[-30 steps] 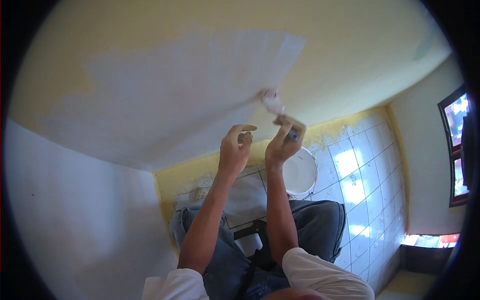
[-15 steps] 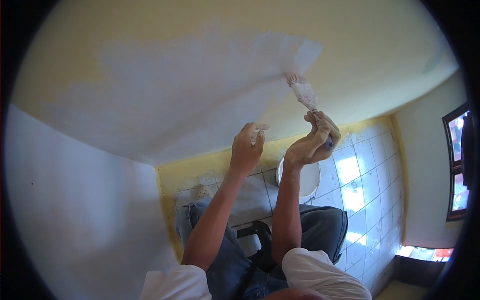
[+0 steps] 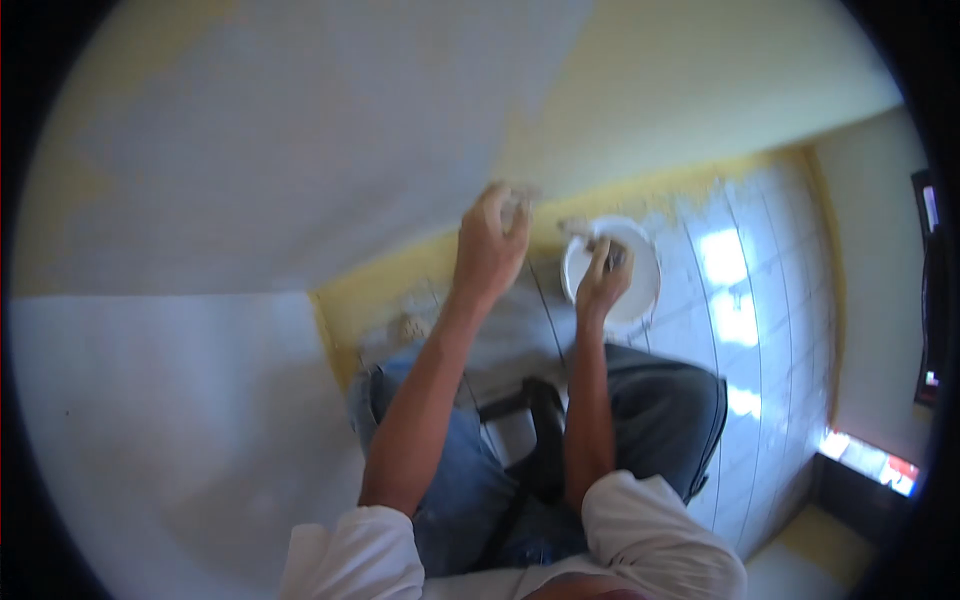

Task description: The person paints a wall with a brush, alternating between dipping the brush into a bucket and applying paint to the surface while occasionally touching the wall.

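In the head view my right hand (image 3: 607, 275) is closed round the handle of a paintbrush (image 3: 576, 227), over the near left part of a round white bucket (image 3: 645, 285). The brush is blurred, its bristle end pointing left by the bucket's rim. My left hand (image 3: 490, 240) is raised in front of the wall, its fingers curved and apart with nothing visible between them. The wall (image 3: 330, 120) bears a broad pale coat over yellow paint.
Grey-white floor tiles (image 3: 700, 380) lie beyond my bent knees. A yellow strip (image 3: 390, 262) runs along the wall's foot. On the right are a dark-framed window (image 3: 932, 290) and a dark box-like object (image 3: 850, 498). A pale wall (image 3: 150, 420) stands at the left.
My right hand has brought the brush down from the wall to the bucket. The view has tilted down, and my left hand appears higher in it, in much the same pose.
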Demonstrator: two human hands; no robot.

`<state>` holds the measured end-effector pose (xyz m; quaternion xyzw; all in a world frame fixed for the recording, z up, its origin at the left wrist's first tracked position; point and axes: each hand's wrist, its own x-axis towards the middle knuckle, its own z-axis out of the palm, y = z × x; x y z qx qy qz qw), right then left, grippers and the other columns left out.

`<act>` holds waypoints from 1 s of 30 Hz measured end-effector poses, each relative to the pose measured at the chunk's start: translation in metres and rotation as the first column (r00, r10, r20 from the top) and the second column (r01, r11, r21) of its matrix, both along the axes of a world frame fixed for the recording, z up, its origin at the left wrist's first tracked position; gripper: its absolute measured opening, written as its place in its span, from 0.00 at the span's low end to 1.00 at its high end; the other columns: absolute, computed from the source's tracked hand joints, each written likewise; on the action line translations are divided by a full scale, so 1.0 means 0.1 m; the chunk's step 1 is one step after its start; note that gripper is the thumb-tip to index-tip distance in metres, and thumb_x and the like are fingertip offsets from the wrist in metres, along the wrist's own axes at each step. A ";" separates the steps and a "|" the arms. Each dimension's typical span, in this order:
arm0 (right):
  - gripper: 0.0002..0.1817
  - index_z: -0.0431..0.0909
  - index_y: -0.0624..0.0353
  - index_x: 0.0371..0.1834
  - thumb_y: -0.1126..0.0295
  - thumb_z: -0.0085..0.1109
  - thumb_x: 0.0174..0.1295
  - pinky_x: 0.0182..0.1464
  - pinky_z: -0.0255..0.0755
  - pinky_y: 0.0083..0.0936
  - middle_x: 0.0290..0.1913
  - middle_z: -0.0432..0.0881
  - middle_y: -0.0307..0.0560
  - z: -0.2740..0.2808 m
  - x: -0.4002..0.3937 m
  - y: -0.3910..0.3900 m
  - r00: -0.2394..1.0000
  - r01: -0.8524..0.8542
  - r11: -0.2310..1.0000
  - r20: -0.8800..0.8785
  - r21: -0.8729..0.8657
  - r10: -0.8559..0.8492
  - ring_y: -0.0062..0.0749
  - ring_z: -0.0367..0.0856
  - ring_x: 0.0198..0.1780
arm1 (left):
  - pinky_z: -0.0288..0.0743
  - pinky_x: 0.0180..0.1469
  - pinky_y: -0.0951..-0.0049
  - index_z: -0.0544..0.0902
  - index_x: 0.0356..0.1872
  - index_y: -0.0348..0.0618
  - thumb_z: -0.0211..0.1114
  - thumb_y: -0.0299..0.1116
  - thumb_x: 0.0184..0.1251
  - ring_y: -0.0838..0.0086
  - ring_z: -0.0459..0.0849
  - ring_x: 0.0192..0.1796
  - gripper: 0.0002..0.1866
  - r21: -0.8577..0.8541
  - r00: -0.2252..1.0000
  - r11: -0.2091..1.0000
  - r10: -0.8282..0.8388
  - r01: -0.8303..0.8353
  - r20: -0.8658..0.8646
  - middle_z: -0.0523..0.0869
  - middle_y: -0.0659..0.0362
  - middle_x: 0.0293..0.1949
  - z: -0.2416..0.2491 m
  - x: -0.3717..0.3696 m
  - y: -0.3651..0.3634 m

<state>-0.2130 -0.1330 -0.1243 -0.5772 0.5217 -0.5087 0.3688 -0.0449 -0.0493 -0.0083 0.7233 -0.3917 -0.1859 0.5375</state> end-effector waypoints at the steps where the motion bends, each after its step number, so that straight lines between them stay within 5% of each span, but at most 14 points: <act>1: 0.07 0.83 0.66 0.47 0.72 0.63 0.75 0.45 0.79 0.31 0.36 0.87 0.47 -0.13 -0.19 -0.22 0.997 0.007 1.000 -0.075 -0.012 -0.008 0.30 0.86 0.39 | 0.80 0.54 0.65 0.87 0.54 0.39 0.61 0.31 0.77 0.64 0.90 0.50 0.12 0.028 0.999 0.999 -0.019 0.019 0.028 0.91 0.52 0.46 -0.07 -0.06 -0.09; 6: 0.15 0.82 0.74 0.57 0.71 0.55 0.79 0.48 0.82 0.25 0.47 0.92 0.54 -0.11 -0.79 -0.92 0.980 0.041 0.999 0.195 0.024 -0.045 0.28 0.87 0.40 | 0.81 0.56 0.67 0.87 0.54 0.39 0.60 0.31 0.78 0.65 0.91 0.52 0.13 0.116 0.976 0.972 -0.196 0.206 -0.098 0.92 0.52 0.49 -0.02 -0.40 -0.34; 10: 0.18 0.83 0.72 0.54 0.66 0.49 0.82 0.44 0.83 0.25 0.45 0.92 0.53 -0.28 -1.07 -1.32 0.976 -0.219 0.966 0.025 0.138 0.218 0.29 0.88 0.39 | 0.81 0.57 0.67 0.87 0.54 0.39 0.59 0.31 0.78 0.66 0.91 0.52 0.13 0.067 0.957 0.965 -0.240 0.254 -0.162 0.92 0.54 0.51 -0.15 -0.56 -0.58; 14: 0.19 0.82 0.68 0.51 0.61 0.49 0.82 0.43 0.82 0.28 0.40 0.91 0.51 -0.88 -1.23 -1.61 0.808 -0.496 0.769 -0.110 0.402 0.579 0.31 0.88 0.38 | 0.81 0.56 0.67 0.87 0.55 0.37 0.59 0.31 0.78 0.65 0.92 0.52 0.13 0.062 0.951 0.954 -0.284 0.293 -0.122 0.92 0.53 0.50 -0.35 -0.77 -0.79; 18: 0.22 0.81 0.69 0.49 0.56 0.51 0.82 0.42 0.81 0.34 0.40 0.90 0.54 -1.27 -1.30 -1.57 0.625 -0.456 0.671 -0.326 0.585 0.709 0.36 0.88 0.37 | 0.81 0.55 0.67 0.87 0.54 0.36 0.59 0.31 0.78 0.66 0.92 0.50 0.14 0.127 0.929 0.926 -0.334 0.355 -0.156 0.92 0.51 0.47 -0.42 -0.96 -0.93; 22: 0.20 0.80 0.67 0.50 0.57 0.53 0.81 0.40 0.79 0.36 0.39 0.88 0.54 -1.77 -1.55 -1.54 0.679 -0.546 0.726 -0.286 0.418 0.676 0.37 0.86 0.36 | 0.81 0.55 0.66 0.88 0.53 0.36 0.59 0.32 0.79 0.68 0.92 0.50 0.14 0.108 0.915 0.921 -0.348 0.374 -0.204 0.92 0.50 0.46 -0.42 -1.02 -1.03; 23: 0.14 0.79 0.66 0.51 0.64 0.52 0.82 0.40 0.79 0.38 0.37 0.85 0.55 -1.81 -1.56 -1.54 0.722 -0.386 0.718 -0.294 0.579 0.626 0.44 0.88 0.38 | 0.81 0.56 0.66 0.87 0.53 0.36 0.59 0.31 0.79 0.68 0.92 0.50 0.14 0.116 0.917 0.922 -0.342 0.370 -0.203 0.92 0.50 0.46 -0.44 -1.01 -1.05; 26: 0.13 0.79 0.65 0.51 0.64 0.53 0.81 0.40 0.79 0.41 0.37 0.84 0.59 -2.29 -1.78 -1.59 0.636 -0.545 0.749 -0.396 0.378 0.663 0.51 0.88 0.41 | 0.81 0.56 0.67 0.87 0.53 0.36 0.59 0.31 0.79 0.67 0.92 0.50 0.13 0.146 0.926 0.927 -0.313 0.347 -0.212 0.93 0.51 0.47 -0.43 -1.01 -1.07; 30: 0.14 0.79 0.63 0.53 0.63 0.53 0.80 0.42 0.80 0.43 0.40 0.85 0.59 -2.28 -1.79 -1.63 0.527 -0.564 0.720 -0.494 0.405 0.691 0.54 0.87 0.41 | 0.81 0.58 0.67 0.87 0.54 0.36 0.59 0.32 0.79 0.67 0.92 0.51 0.13 0.111 0.910 0.928 -0.317 0.356 -0.268 0.92 0.51 0.48 -0.49 -1.04 -1.11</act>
